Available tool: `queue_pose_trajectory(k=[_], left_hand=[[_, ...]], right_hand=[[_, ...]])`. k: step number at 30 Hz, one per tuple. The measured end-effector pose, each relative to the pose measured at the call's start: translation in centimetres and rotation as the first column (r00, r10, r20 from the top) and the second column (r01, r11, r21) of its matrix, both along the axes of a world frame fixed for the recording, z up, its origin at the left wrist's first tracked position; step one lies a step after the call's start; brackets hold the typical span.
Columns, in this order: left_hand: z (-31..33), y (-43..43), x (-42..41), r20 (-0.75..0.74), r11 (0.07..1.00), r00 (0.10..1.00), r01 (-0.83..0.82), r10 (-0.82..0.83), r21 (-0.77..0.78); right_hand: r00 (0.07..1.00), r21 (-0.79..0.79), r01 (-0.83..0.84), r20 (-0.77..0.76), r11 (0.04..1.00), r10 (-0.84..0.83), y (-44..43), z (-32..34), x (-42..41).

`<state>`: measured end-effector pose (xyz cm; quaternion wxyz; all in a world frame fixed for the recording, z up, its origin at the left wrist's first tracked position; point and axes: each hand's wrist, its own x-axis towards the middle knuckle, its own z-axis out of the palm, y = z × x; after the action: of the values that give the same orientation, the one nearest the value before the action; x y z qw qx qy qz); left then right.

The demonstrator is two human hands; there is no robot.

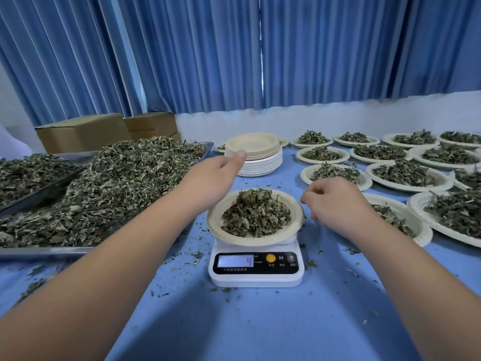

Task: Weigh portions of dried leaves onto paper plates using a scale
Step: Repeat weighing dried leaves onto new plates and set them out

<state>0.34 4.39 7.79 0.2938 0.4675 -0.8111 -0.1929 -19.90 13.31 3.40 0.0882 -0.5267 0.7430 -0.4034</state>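
Heaps of dried leaves point(117, 183) filled two metal trays point(39, 251) at the left, with cardboard boxes point(86, 131) behind them in front of a blue curtain point(182, 53). Leaf crumbs lay scattered over the blue tablecloth point(260, 329).

Past the trays' right corner, the left hand point(208, 178) stretched toward a stack of empty paper plates point(260, 162). One straight digit lay at the stack's near rim. The other fingers were hidden behind the hand, so I could not tell whether they gripped a plate.

In the middle stood a white scale point(256, 278), its display showing a 4. On it sat a paper plate point(216, 225) carrying a mounded portion point(256, 212) of leaves.

Just beside that plate's right rim hung the right hand point(338, 204), its fingers loosely curled downward, with nothing seen in them. Whether they touched the rim was unclear.

Rows of filled plates point(406, 173) covered the table to the right, one partly under the right wrist.
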Motion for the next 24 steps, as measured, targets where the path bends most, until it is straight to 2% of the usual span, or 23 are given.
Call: queue_pose_trajectory(k=[3, 7, 11, 13, 17, 24], left_hand=[[-1.0, -0.8, 1.1, -0.292, 0.999, 0.956, -0.038, 0.034, -0.006], [-2.8, -1.3, 2.7, -0.468, 0.992, 0.881, -0.109, 0.069, -0.058], [-4.4, -0.9, 4.0, -0.384, 0.972, 0.914, -0.192, 0.128, -0.133], [-4.6, -0.7, 4.5, -0.372, 0.974, 0.919, -0.190, 0.133, -0.121], [-4.5, -0.1, 4.8, -0.411, 0.985, 0.905, -0.156, 0.113, -0.074], [-4.6, 1.4, 3.5, -0.390, 0.987, 0.920, -0.028, -0.037, -0.159]], right_hand=[[1.000, 0.006, 0.006, -0.021, 1.000, -0.006, -0.1, -0.1, 0.1], [0.999, 0.012, 0.012, -0.040, 1.000, -0.011, -0.1, -0.2, 0.2], [0.999, -0.034, 0.041, -0.032, 0.999, -0.042, 0.0, -0.1, -0.2], [0.998, -0.052, 0.051, -0.045, 0.997, -0.054, 0.1, -0.1, -0.2], [0.995, -0.045, 0.084, -0.046, 0.995, -0.087, 0.3, 0.0, 0.0], [0.996, -0.025, 0.082, -0.042, 0.996, -0.083, 0.3, -0.2, 0.3]])
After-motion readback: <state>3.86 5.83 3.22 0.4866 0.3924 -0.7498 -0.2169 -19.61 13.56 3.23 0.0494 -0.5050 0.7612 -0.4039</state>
